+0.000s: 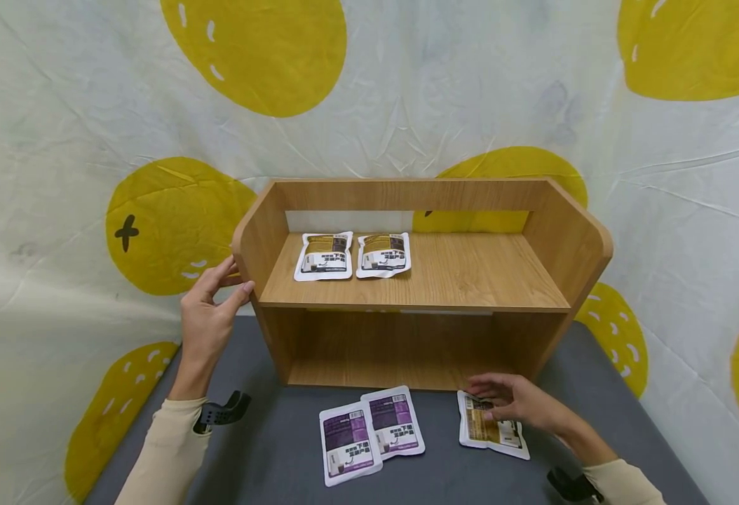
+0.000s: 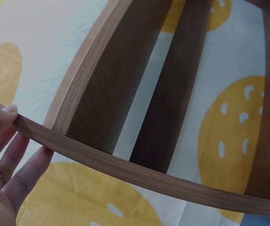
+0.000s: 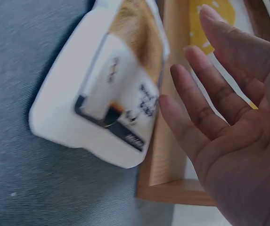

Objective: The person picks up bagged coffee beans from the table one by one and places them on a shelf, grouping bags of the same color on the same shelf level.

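A two-tier wooden shelf [image 1: 407, 306] stands on the table. My left hand [image 1: 213, 312] holds the edge of its left side panel, thumb on one face and fingers [image 2: 31, 174] on the other in the left wrist view. By the shelf's front right, my right hand [image 1: 514, 401] hovers over a gold-and-white pouch [image 1: 492, 428] lying on the table. In the right wrist view its fingers are spread and relaxed beside the pouch [image 3: 111, 94], with nothing gripped. Two matching gold-and-white pouches, one left [image 1: 324, 257] and one right [image 1: 383, 255], lie side by side on the upper tier.
Two purple-and-white pouches, one in front [image 1: 349, 444] and one behind [image 1: 397, 422], overlap on the grey table [image 1: 268, 449] before the shelf. A pale curtain [image 1: 470, 84] with yellow shapes hangs behind and at both sides.
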`<state>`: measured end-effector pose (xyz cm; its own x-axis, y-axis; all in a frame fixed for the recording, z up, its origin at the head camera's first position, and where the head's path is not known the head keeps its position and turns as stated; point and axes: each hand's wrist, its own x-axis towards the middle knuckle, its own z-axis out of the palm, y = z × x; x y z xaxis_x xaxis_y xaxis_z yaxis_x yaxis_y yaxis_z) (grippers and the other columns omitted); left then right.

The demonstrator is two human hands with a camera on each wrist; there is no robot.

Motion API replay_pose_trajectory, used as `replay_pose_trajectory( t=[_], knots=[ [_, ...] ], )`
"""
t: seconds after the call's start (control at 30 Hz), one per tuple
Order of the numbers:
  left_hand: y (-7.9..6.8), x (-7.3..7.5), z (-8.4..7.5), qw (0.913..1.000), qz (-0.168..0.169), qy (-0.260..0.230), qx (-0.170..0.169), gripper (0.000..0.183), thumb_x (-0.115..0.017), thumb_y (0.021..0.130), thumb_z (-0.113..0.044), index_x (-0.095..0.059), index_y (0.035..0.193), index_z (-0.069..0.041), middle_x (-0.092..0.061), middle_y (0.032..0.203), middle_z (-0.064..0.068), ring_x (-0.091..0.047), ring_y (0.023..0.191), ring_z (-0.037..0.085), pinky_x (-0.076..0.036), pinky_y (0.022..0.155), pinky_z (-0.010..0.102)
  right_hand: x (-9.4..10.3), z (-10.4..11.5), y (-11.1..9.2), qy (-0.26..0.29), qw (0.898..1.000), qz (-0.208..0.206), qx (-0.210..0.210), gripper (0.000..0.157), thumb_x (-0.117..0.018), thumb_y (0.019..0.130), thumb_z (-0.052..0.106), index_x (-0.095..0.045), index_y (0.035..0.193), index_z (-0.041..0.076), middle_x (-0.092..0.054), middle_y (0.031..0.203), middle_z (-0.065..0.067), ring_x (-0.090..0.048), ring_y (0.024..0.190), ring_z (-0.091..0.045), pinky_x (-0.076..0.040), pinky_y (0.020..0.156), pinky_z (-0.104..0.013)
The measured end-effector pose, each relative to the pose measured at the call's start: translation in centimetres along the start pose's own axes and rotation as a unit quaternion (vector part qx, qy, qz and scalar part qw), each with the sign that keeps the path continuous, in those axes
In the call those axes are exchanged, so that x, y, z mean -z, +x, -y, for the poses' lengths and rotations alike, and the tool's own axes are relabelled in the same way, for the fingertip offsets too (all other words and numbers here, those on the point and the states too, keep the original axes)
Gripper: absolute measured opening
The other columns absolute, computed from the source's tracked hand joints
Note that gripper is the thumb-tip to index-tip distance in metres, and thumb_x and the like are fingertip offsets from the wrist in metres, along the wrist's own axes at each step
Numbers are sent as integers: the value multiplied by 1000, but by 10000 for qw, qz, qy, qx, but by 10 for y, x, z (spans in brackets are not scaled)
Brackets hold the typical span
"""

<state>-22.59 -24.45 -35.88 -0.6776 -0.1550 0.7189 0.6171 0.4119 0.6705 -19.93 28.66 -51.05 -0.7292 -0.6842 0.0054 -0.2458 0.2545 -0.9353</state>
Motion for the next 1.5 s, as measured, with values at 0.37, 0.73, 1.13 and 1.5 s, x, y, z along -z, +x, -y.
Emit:
replay_pose_trajectory(
  t=[0.37,0.73,1.13,1.5],
  knots=[
    [1,-1,-2,10000,6,-28,17,56,-76,87,5,-65,138,-17,-67,119,13,-68,100,7,-60,72,16,-4,-19,-8,-461,9988,-70,125,61,-74,91,7,-47,140,-17,-54,136,-37,-59,127,-18,-50,99,-19],
    [0,0,-1,10000,5,42,46,58,-75,88,5,-64,139,-19,-66,120,11,-68,101,5,-60,73,16,-22,-11,-7,-1135,9916,-598,-177,74,-86,78,9,-51,139,-12,-55,131,-31,-58,100,-22,-56,77,-29],
    [-2,0,0,10000,-10,-7,-2,57,-75,88,4,-65,138,-21,-66,120,10,-68,100,5,-60,73,17,-35,-6,3,-957,9919,-615,-558,88,-86,78,10,-37,147,-15,-59,106,-15,-54,92,-16,-49,72,-24],
    [-1,-1,-2,10000,4,-30,48,57,-75,88,5,-64,139,-18,-66,120,14,-68,100,6,-60,74,16,-29,1,10,-227,9986,439,-170,82,-74,88,4,-29,157,-4,-35,151,-38,-59,108,-15,-50,87,-20]
  ],
)
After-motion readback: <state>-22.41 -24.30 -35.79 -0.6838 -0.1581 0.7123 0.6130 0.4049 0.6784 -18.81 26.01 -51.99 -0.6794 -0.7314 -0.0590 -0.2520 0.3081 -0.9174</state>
